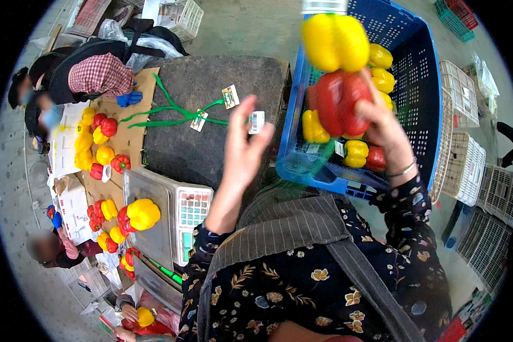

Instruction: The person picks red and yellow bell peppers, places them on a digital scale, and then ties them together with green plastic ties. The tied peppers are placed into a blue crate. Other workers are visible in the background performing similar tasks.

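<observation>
My right hand (385, 122) grips a red bell pepper (339, 105) over the blue crate, smeared a little by motion. A large yellow bell pepper (336, 43) sits against the red one's far side; I cannot tell what joins them. Blurred green netting (323, 157) shows below them. My left hand (242, 151) is above the dark table with thumb and fingers spread. A white barcode tag (256, 122) shows between its thumb and fingers, apparently on the table. Green net bags (179, 114) with tags lie just left of that hand.
The blue crate (295, 122) has several yellow and red peppers inside. A scale (148, 196) stands left of me, with a yellow pepper (143, 214) beside or on it. More peppers lie on cardboard (148, 91). Co-workers are at far left; white crates (464, 165) stand at right.
</observation>
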A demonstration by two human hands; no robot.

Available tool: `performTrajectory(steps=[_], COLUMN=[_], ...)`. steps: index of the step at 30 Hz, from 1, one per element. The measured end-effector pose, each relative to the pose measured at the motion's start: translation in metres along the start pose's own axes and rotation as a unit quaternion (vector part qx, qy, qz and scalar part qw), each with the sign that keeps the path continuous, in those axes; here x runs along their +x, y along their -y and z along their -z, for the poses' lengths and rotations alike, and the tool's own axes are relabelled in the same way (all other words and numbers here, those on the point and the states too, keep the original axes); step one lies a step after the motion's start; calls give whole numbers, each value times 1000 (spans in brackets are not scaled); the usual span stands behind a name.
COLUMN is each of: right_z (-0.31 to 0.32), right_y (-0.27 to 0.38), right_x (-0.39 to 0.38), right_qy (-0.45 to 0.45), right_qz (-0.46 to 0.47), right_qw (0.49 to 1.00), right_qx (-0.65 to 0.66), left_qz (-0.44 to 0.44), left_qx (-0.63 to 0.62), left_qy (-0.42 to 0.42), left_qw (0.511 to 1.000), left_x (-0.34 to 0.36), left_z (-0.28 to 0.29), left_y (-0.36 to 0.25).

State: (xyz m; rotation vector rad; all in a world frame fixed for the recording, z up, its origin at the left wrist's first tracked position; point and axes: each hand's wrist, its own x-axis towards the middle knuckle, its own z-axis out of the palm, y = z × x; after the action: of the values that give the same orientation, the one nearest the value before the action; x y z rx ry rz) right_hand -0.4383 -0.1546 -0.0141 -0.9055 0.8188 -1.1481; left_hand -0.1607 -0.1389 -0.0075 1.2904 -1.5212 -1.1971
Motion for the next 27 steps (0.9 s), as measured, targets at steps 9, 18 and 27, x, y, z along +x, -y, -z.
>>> performTrajectory(steps=[9,18,27], right_z=[103,152,189], right_y=[-69,-193,-263], right_x=[105,208,200], right_qy=[-186,-364,-295], right_qz=[-84,17,92], right_qw=[978,883,907], right_qx=[-52,-295,-286], left_qz=[-86,-80,-77], left_qx=[333,328,287], left_qy=[50,34,39], left_qw=[938,941,954], left_x=[-11,-7,-8], left_z=[-62,-62,-61], left_y=[21,21,26])
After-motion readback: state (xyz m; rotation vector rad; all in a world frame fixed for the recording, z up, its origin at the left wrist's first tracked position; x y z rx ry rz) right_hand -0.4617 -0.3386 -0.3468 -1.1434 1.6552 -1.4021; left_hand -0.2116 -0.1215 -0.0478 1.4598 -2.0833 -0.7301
